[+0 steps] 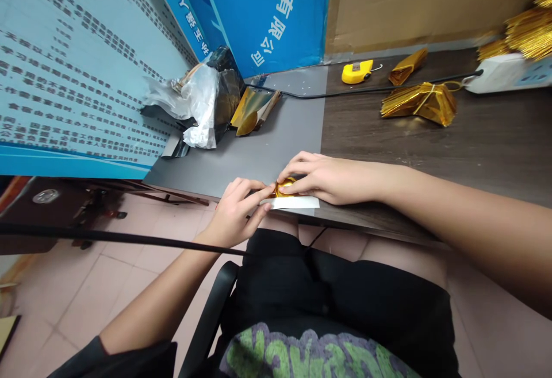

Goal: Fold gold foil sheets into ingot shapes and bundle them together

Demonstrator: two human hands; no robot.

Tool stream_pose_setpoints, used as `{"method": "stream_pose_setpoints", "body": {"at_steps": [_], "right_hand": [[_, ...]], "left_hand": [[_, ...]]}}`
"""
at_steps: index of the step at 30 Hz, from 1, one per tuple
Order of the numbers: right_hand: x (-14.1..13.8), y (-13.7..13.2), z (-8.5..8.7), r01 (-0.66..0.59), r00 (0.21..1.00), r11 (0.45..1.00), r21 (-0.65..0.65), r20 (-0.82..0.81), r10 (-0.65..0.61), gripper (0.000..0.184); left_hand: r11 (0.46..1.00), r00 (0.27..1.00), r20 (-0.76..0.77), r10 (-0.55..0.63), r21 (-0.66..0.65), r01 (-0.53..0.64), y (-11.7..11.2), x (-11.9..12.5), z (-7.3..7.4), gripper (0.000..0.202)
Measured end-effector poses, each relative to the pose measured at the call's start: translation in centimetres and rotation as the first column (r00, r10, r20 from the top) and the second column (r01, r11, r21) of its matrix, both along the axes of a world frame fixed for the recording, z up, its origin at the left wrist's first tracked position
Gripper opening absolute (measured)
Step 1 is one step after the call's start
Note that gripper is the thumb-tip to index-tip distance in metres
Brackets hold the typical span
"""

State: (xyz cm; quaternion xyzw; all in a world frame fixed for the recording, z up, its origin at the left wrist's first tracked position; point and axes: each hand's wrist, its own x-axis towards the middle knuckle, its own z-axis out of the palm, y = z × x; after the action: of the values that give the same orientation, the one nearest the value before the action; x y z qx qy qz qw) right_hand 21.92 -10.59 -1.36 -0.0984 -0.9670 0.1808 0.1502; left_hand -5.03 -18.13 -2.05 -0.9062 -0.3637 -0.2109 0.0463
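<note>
At the desk's front edge lies a small folded piece of gold foil paper [284,187], with a white strip [297,202] along its near side. My left hand [244,205] grips the left end, its forefinger at the foil and its thumb below by the strip. From the right, my right hand [317,176] holds the foil between bent fingers and thumb, partly covering it. How the foil is folded under my fingers is hidden.
A bundle of gold foil paper [420,103], a yellow tape measure [357,72], a black cable [345,95] and a white power strip [500,76] lie farther back. Crumpled plastic bags [202,99] and a gold packet [254,110] sit left, before a blue printed board [276,15].
</note>
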Motion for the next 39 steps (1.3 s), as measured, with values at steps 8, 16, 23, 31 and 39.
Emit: {"method": "stream_pose_setpoints", "body": {"at_steps": [8,16,23,31,39], "right_hand": [[0.05,-0.01,0.18,-0.012,1.000,0.999,0.040,-0.016,0.012,0.042],[0.16,0.22,0.06,0.000,1.000,1.000,-0.013,0.002,0.000,0.040],[-0.03,-0.03,0.31,-0.019,0.999,0.998,0.052,-0.030,0.020,0.043],[0.08,-0.04,0.20,-0.022,1.000,0.999,0.047,-0.009,0.023,0.045],[-0.10,0.06,0.26,-0.031,0.999,0.998,0.053,0.007,0.031,0.045]], "left_hand": [[1.000,1.000,0.013,0.028,-0.005,-0.028,-0.33,-0.25,-0.78,0.044],[1.000,1.000,0.020,0.023,-0.022,-0.023,-0.77,-0.09,-0.72,0.050],[0.986,0.989,0.073,0.128,-0.118,-0.118,-0.84,0.15,-0.61,0.037],[0.999,0.999,0.015,0.042,-0.013,-0.042,-0.65,-0.09,-0.76,0.042],[0.997,0.994,0.075,0.075,0.026,-0.077,-0.99,-0.16,-0.82,0.050]]}}
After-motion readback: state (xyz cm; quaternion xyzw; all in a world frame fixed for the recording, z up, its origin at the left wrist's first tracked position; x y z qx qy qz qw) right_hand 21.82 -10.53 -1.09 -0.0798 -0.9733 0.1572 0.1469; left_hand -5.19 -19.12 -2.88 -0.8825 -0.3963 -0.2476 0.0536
